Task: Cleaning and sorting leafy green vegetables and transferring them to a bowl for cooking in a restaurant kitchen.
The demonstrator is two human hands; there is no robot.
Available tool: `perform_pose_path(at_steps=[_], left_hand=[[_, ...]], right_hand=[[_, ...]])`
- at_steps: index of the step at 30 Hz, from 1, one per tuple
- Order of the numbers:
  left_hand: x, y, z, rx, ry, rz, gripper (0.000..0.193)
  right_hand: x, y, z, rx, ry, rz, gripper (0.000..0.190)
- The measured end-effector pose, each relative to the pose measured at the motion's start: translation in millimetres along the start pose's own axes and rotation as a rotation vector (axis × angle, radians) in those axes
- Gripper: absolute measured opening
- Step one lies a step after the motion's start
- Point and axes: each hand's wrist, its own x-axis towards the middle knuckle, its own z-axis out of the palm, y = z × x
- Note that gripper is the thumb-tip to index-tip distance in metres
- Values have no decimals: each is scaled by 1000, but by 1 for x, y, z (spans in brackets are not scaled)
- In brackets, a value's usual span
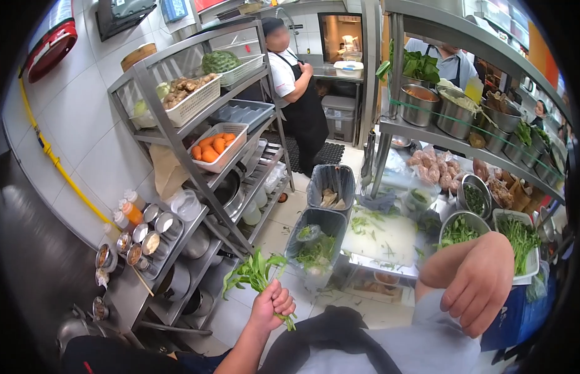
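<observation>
My left hand [273, 306] grips a small bunch of leafy greens [252, 276], leaves above the fist and stems below it. The bunch is held over the tiled floor, left of a lined bin [294, 233] that contains vegetable trimmings. To the right, my right hand [479, 285] hangs from a bent wrist near my chest, fingers curled down. Its palm is hidden. Nothing sticks out of it. Beyond it are a metal bowl of cut greens [463, 229] and a white basket [532, 271] of green stalks. Green scraps lie on a white cutting board [388, 238].
A second lined bin [331, 170] stands behind the first. At left, a metal rack [159, 100] holds baskets of ginger and carrots [210, 147]. A co-worker in a black apron [304, 107] stands beyond it. Metal pots [418, 112] line the overhead shelf at right.
</observation>
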Motion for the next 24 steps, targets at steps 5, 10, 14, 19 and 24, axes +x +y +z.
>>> perform_pose_path(at_steps=[5, 10, 14, 19, 24], left_hand=[[-38, -27, -6, -47, 12, -137, 44], [-44, -44, 34, 61, -76, -168, 45], [-42, -54, 47, 84, -54, -120, 47], [-10, -93, 61, 22, 59, -3, 49], [27, -168, 86, 342, 91, 150, 46]], right_hand=[[27, -25, 28, 22, 64, 32, 18], [40, -32, 46, 104, 146, 31, 28], [28, 19, 96, 518, 404, 264, 27], [31, 79, 240, 298, 838, 1396, 36], [-1, 47, 290, 373, 1141, 1337, 48]])
